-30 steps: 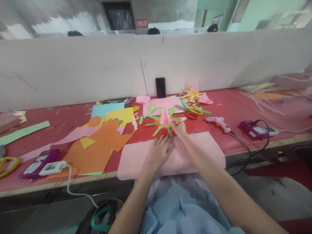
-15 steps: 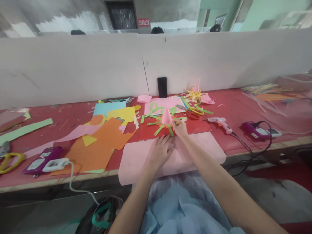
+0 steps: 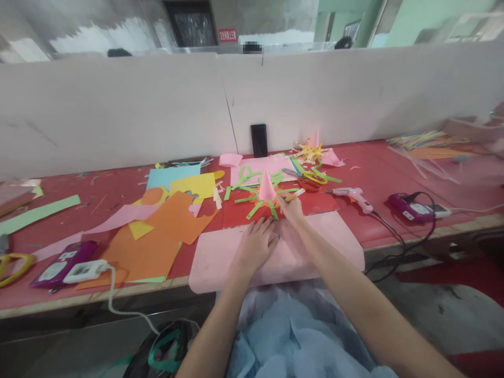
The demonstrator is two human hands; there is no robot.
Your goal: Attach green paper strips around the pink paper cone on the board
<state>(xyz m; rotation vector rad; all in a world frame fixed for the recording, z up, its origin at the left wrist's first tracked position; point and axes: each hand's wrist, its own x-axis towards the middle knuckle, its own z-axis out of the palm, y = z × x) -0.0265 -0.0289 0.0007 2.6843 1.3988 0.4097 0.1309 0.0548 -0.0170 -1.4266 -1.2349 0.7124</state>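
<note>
A pink paper cone point(image 3: 267, 187) stands upright on an orange base with green paper strips point(image 3: 255, 210) radiating out from it. Beneath it lies a red sheet point(image 3: 323, 202). My right hand point(image 3: 292, 208) is closed around a pencil-like stick point(image 3: 292, 197), its fingertips at the cone's right side. My left hand point(image 3: 259, 240) lies flat, fingers stretched out, over the pink sheet point(image 3: 214, 257) and the red sheet's front edge. Its fingertips are close to the green strips at the front. The stick's tip is hidden by my right fingers.
Right of the red sheet lie a glue gun point(image 3: 354, 197) and a purple power box point(image 3: 411, 207). Scissors point(image 3: 315, 178) and a similar pink-cone piece point(image 3: 314, 144) are behind. Orange paper point(image 3: 149, 247) and another purple box point(image 3: 65, 265) sit left. A black phone point(image 3: 259, 140) leans on the white partition.
The view has shifted slightly, so things on the table appear a little further left. Both hands keep nearly the same places by the cone, and the right still grips the stick.
</note>
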